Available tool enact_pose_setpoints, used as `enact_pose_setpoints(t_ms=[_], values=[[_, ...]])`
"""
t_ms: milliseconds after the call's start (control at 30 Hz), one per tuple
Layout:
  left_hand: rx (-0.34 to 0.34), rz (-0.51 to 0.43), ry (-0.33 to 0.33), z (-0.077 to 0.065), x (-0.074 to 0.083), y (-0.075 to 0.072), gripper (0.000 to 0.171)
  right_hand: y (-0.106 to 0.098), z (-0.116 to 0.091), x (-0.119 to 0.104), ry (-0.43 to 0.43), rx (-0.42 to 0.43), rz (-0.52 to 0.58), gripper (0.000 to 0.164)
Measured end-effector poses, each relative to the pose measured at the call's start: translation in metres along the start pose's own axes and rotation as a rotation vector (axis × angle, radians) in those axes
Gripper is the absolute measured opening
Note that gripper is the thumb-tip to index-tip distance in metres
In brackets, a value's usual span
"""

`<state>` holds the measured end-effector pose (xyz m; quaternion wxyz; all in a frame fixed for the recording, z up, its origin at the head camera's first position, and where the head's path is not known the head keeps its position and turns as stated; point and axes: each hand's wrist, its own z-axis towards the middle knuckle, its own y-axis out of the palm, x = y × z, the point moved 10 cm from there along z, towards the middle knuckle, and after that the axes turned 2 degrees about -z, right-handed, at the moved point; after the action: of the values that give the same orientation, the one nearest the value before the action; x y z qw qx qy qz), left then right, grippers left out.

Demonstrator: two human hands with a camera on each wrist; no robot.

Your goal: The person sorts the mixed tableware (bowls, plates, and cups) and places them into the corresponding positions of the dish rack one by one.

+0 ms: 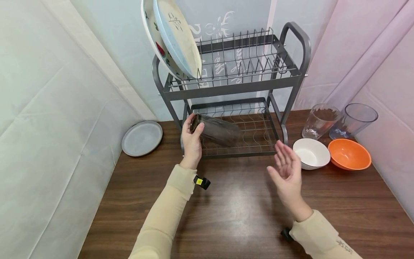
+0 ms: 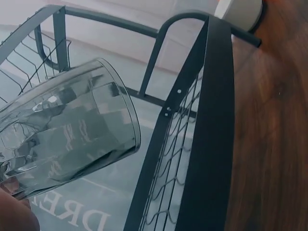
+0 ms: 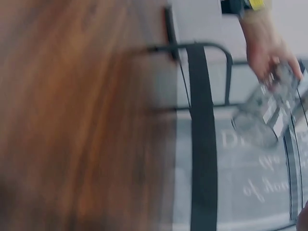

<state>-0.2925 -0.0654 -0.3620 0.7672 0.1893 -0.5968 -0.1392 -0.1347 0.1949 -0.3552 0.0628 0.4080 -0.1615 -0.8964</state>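
Note:
My left hand (image 1: 191,144) grips a dark, see-through drinking glass (image 1: 218,130) near its base, thumb on one side and fingers on the other. The glass lies tilted on its side, its mouth pointing right, in front of the lower tier of a grey two-tier dish rack (image 1: 233,88). In the left wrist view the wide rim of the glass (image 2: 120,103) shows beside the rack's frame. My right hand (image 1: 288,176) hovers over the table with fingers extended and thumb apart, holding nothing, near the white bowl (image 1: 311,154).
Two large plates (image 1: 178,39) stand upright at the rack's upper left. A grey plate (image 1: 142,138) lies on the table to the left. On the right are an orange bowl (image 1: 349,154), a clear glass (image 1: 320,121) and a bluish glass (image 1: 352,120). Fabric walls enclose the table.

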Motion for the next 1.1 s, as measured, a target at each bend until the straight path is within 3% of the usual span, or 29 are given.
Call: enact_pose_setpoints(t_ms=[300,567,767,1100], values=[[-0.03,0.197,0.081,0.012,0.005,0.0,0.062,-0.055,0.033,0.0,0.028,0.179,-0.098,0.062],[-0.019,0.331,0.113,0.019,0.014,0.003,0.073,-0.094,0.043,-0.001,0.014,0.28,-0.185,0.059],[0.048,0.438,0.1,0.022,0.018,0.001,0.072,-0.112,0.042,0.006,0.053,0.31,-0.231,0.06],[0.092,0.486,0.069,0.033,0.009,-0.002,0.074,-0.136,0.041,0.014,0.135,0.328,-0.396,0.06]])
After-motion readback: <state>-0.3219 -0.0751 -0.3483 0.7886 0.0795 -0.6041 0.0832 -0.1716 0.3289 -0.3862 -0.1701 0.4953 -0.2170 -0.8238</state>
